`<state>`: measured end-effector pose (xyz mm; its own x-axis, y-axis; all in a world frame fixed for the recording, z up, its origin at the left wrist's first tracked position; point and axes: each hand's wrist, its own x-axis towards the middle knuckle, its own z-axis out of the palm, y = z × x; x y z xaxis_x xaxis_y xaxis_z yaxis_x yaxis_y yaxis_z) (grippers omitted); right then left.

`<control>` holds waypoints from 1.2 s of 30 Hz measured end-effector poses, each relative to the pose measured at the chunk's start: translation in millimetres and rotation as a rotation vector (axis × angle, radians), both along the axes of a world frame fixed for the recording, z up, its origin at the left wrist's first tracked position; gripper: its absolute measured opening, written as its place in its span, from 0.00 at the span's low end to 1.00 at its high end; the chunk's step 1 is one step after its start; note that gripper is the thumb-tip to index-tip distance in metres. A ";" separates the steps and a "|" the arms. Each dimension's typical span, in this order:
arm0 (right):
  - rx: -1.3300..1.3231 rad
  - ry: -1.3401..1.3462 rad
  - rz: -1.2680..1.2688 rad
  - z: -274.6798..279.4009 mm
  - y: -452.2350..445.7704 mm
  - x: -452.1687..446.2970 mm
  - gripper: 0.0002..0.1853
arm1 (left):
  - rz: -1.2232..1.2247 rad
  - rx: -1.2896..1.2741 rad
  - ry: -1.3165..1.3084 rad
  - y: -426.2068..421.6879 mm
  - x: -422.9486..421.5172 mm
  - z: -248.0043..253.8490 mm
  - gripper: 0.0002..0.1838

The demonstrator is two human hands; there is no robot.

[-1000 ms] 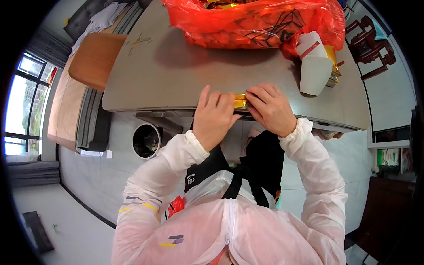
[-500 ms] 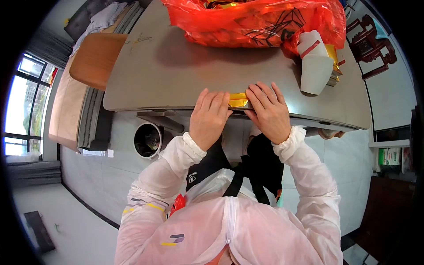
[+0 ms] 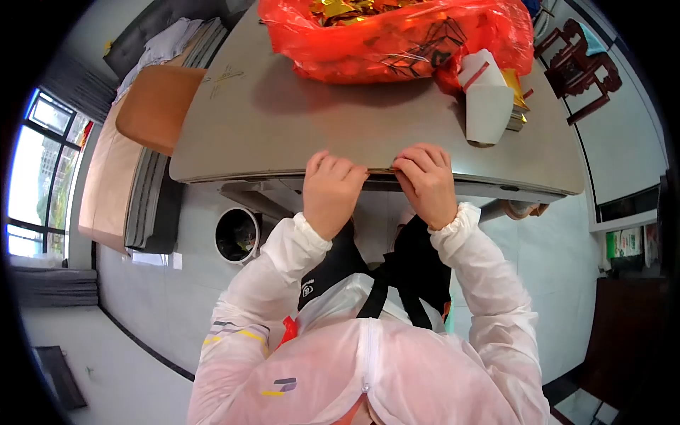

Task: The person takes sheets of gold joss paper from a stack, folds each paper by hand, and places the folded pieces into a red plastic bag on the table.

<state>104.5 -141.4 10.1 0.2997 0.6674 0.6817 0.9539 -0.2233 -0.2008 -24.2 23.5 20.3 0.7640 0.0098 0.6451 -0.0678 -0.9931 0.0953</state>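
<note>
At the table's near edge, my left hand (image 3: 331, 193) and my right hand (image 3: 428, 181) face each other with fingers curled in. Between their fingertips a thin strip of gold foil paper (image 3: 381, 170) shows almost edge-on, its ends hidden by the fingers. Each hand pinches one end of it. Beyond them on the tabletop sits a red plastic bag (image 3: 354, 53) filled with folded gold foil pieces (image 3: 354, 10). Right of the bag, a white paper-like piece with a red stripe (image 3: 489, 113) leans by a stack of gold foil paper (image 3: 518, 113).
The grey table (image 3: 283, 120) has rounded corners. A brown chair back (image 3: 157, 106) touches its left side, near a bed (image 3: 106, 184). Below stands a white-rimmed waste bin (image 3: 238, 236). A dark carved wooden chair (image 3: 582, 71) is at the far right.
The gold foil paper has turned from showing its broad face to a thin edge. My fingers have curled from lying flat into a pinch. The view has shifted slightly.
</note>
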 end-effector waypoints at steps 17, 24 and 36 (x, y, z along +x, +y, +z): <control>0.426 1.540 0.381 13.7 -26.6 -36.2 0.09 | -0.379 -1.750 0.516 -20.3 -7.2 1.0 0.11; 0.385 1.496 0.238 14.4 -25.0 -33.7 0.09 | -0.320 -1.563 0.511 -20.1 -6.8 -1.6 0.11; 0.029 0.206 -0.152 23.0 -15.8 -34.5 0.05 | 0.046 -0.476 0.221 -42.4 -1.3 1.7 0.22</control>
<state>70.0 -157.2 33.1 0.5301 0.5850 0.6139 0.8478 -0.3526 -0.3961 -25.5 -18.8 21.9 0.8732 0.2987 0.3851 0.0470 -0.8382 0.5434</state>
